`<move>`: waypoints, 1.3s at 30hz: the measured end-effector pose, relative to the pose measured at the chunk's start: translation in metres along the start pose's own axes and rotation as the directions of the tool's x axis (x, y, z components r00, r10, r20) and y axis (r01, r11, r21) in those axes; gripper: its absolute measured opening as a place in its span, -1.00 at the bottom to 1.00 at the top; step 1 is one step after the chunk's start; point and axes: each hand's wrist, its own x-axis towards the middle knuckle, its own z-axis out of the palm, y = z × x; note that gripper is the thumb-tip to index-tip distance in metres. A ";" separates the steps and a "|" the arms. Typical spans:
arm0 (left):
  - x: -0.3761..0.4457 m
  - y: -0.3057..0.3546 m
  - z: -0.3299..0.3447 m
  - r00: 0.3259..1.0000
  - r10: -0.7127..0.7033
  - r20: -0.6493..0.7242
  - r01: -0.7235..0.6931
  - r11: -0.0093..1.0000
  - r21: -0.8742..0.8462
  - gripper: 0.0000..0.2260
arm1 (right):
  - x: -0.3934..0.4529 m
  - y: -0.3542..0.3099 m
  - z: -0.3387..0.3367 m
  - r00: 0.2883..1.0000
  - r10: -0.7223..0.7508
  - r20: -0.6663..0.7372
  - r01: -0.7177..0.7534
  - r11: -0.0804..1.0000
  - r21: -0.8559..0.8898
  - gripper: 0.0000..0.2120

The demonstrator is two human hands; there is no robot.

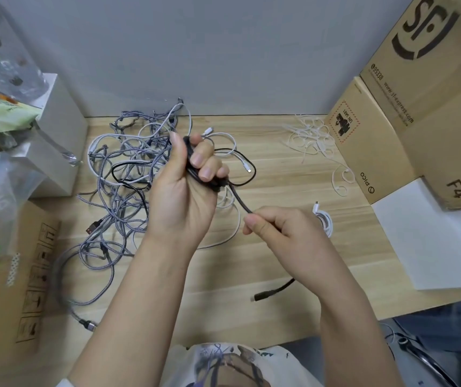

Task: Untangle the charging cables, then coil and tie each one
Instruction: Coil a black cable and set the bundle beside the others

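My left hand [187, 185] grips a folded bundle of black cable [193, 174] above the wooden desk. A free stretch of that cable runs down to my right hand [276, 227], whose fingers pinch it. The cable's plug end [260, 296] hangs out below my right wrist. Behind my left hand lies a tangle of grey braided and white cables [117, 174]. One coiled white cable [324, 219] rests to the right of my right hand. A pile of white ties [310, 138] lies at the back right.
Cardboard boxes [407, 115] stand at the right, with a white sheet [433, 241] in front of them. A white box [56, 129] and plastic bags crowd the left. A flat cardboard piece [28, 275] lies at the left front. The desk edge [335, 328] is near me.
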 end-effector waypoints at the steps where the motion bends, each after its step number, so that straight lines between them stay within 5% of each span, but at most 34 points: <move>1: 0.001 -0.003 -0.001 0.998 0.035 -0.047 -0.031 0.997 0.077 -0.73 | -0.001 0.000 0.001 1.000 -0.011 0.021 0.012 0.999 -0.047 -0.73; 4: 0.002 -0.014 -0.007 0.985 0.153 -0.084 -0.101 0.893 0.439 -0.80 | -0.004 -0.004 0.003 0.997 -0.063 0.038 0.068 0.988 -0.137 -0.67; 7: 0.005 -0.017 -0.021 0.977 0.213 0.029 -0.163 0.644 0.748 -0.81 | -0.008 -0.009 -0.002 0.987 -0.152 -0.041 0.147 0.984 -0.104 -0.64; 10: 0.002 -0.017 -0.031 0.992 0.080 0.095 -0.120 0.411 0.904 -0.84 | -0.012 -0.015 -0.009 0.970 -0.206 -0.127 0.203 0.978 -0.037 -0.73; 12: -0.004 -0.018 -0.034 0.996 -0.044 0.080 -0.060 0.345 0.937 -0.78 | -0.012 -0.018 -0.011 0.954 -0.234 -0.190 0.241 0.970 0.016 -0.90; 16: -0.011 -0.014 -0.027 0.969 -0.242 0.054 0.051 0.406 0.913 -0.70 | -0.011 -0.016 -0.014 0.922 -0.267 -0.280 0.306 0.946 0.104 -0.76; 24: -0.016 -0.002 -0.016 0.850 -0.521 0.079 0.150 0.382 0.912 -0.62 | -0.006 -0.006 -0.015 0.910 -0.140 -0.390 0.255 0.931 0.260 -0.87; 27: -0.017 0.002 -0.018 0.813 -0.568 0.124 0.190 0.461 0.867 -0.66 | -0.004 0.000 -0.016 0.906 -0.061 -0.419 0.214 0.920 0.328 -0.92; 33: -0.017 0.008 -0.020 0.807 -0.483 0.340 0.246 0.798 0.549 -0.73 | 0.003 0.007 -0.014 0.885 0.020 -0.466 0.168 0.919 0.358 -0.90; 39: -0.010 0.003 -0.017 0.825 -0.381 0.418 0.337 0.925 0.177 -0.78 | 0.010 0.009 0.006 0.923 0.040 -0.383 0.105 0.930 0.351 -0.84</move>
